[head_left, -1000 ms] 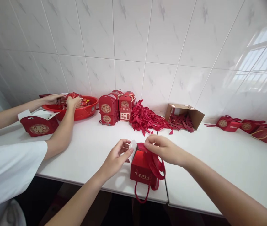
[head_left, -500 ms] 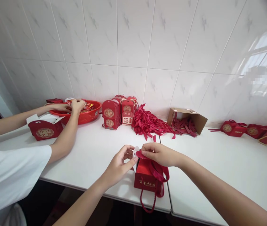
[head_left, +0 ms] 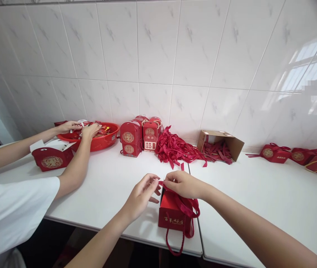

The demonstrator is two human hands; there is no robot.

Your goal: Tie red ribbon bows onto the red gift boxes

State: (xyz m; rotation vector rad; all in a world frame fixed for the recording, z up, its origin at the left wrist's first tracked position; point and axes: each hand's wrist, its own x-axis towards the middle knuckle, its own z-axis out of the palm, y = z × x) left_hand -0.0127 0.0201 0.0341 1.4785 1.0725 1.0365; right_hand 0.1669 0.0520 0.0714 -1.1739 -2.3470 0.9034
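A small red gift box with gold lettering stands near the table's front edge, a twisted cord handle hanging from its front. Dark red ribbon drapes loosely over the box's right side. At its upper left, my left hand pinches the ribbon's end between thumb and forefinger, the other fingers spread. My right hand is closed on the ribbon over the box top, its fingers curled and partly hiding the flaps.
Behind are a ribbon pile, a cardboard carton of ribbons, and upright red boxes. Finished-looking boxes lie at right. On the left, a co-worker's hands reach into a red basin beside an open box.
My left hand has shifted from the box's white-backed flap to the ribbon end. My right hand has moved slightly left. One co-worker's hand has lifted from the basin's contents.
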